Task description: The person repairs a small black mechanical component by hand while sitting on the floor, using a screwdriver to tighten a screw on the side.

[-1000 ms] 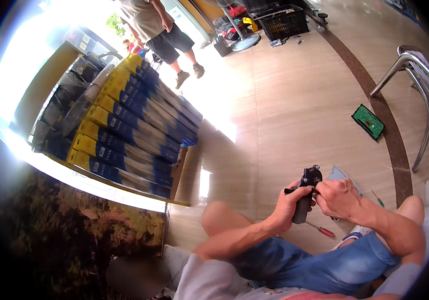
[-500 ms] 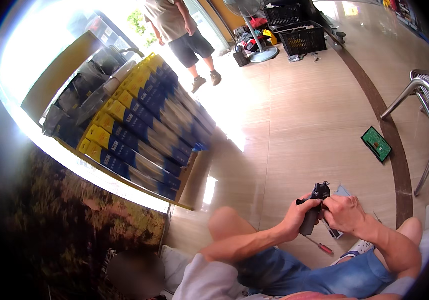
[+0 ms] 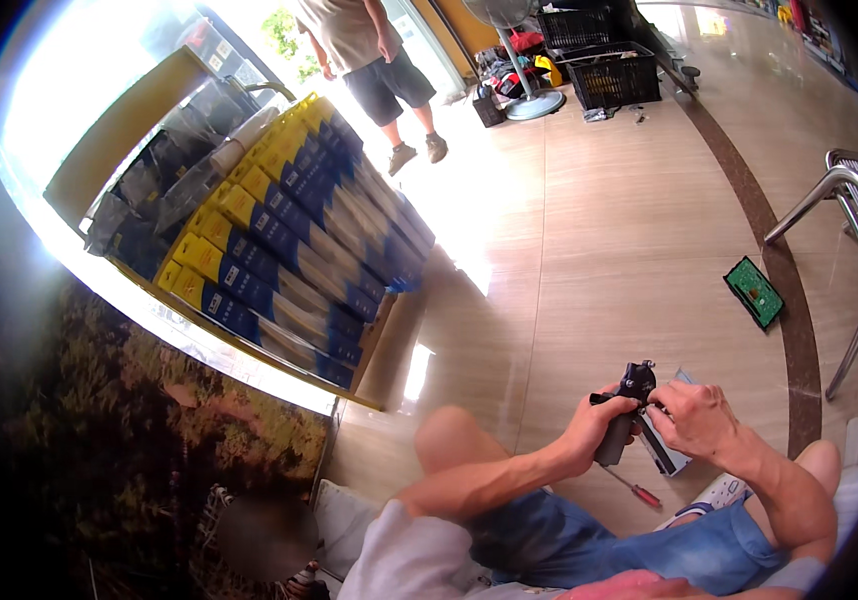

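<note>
In the head view my left hand grips a black mechanical part with a dark lower body and small metal fittings on top. My right hand is closed at that part's right side, its fingertips pinched on a small detail I cannot make out. On the floor beneath my hands lies a pale metal casing, partly hidden by them. Beside it lies a red-handled screwdriver. Farther forward, a green circuit board in a black frame lies by the dark floor stripe.
A display rack of yellow-blue packs stands at left, a framed picture below it. A person stands at the doorway. A fan, black baskets and piled bags stand at the back. A metal chair is at right.
Over the last second the scene has shifted right and down in view, the camera having turned. My hands remain on the black part. The person at the doorway has shifted slightly.
</note>
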Available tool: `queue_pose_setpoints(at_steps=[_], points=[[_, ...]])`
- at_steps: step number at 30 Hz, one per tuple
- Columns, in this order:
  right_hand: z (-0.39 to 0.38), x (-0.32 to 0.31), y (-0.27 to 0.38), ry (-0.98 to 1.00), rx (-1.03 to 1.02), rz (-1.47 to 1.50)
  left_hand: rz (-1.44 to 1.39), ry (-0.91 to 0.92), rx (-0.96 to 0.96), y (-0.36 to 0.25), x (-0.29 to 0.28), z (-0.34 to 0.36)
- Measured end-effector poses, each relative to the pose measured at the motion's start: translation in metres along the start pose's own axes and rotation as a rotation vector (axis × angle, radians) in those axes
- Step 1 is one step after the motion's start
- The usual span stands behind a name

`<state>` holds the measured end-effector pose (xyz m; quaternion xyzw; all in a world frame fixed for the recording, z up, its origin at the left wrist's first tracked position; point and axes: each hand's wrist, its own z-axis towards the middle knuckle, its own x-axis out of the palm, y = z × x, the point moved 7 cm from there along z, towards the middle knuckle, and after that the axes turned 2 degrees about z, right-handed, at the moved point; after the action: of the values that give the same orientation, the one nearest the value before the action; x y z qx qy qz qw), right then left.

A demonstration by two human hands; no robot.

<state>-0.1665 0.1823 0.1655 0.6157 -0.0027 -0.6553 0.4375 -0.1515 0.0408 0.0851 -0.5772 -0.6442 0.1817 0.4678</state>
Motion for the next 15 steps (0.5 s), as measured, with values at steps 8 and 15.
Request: queue_pose_setpoints(at_steps=[8,15], points=[[0.011,-0.005,0.005,-0.080,-0.029,0.104,0.101,0.049,0.036,0.013,-0.002,-0.002],[0.008,0.007,0.005,-0.002,-0.018,0.112,0.142,0.060,0.036,0.012,0.002,-0.010]])
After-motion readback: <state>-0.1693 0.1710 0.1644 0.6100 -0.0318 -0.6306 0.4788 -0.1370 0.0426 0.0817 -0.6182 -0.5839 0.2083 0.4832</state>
